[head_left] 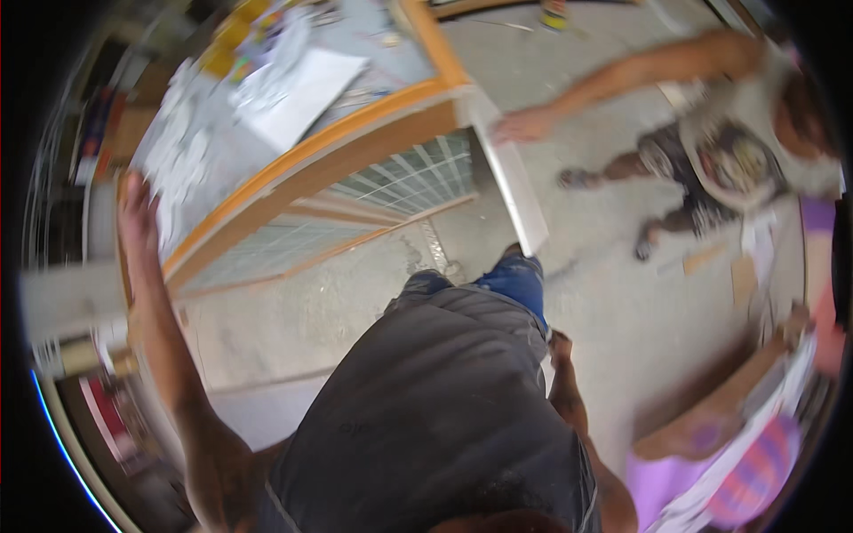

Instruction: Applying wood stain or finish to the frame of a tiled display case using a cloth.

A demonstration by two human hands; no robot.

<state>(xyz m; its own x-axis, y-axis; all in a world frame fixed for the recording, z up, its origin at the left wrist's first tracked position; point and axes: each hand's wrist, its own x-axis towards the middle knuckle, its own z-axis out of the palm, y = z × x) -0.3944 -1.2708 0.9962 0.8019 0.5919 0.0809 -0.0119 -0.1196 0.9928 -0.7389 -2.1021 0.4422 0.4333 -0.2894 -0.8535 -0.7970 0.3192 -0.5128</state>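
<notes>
My left hand (138,213) is held out at the left end of a table, its fingers stretched upward and blurred. Close by is the table's orange-brown wooden edge (267,184). Nothing shows in that hand, and I cannot tell whether it touches the table. My right hand (560,348) hangs low beside my blue jeans (517,282), its fingers small and partly hidden. A narrow white panel (511,182) slants down from the table's right corner. A co-worker's hand (524,124) reaches to the top of this panel.
Crumpled white material (178,133), a white sheet (306,93) and yellow items (231,40) lie on the grey tabletop. The co-worker (729,160) stands at right. Another person's hand (793,327) is at a white-edged sheet (755,444) at lower right. Cardboard pieces (745,280) lie on the floor.
</notes>
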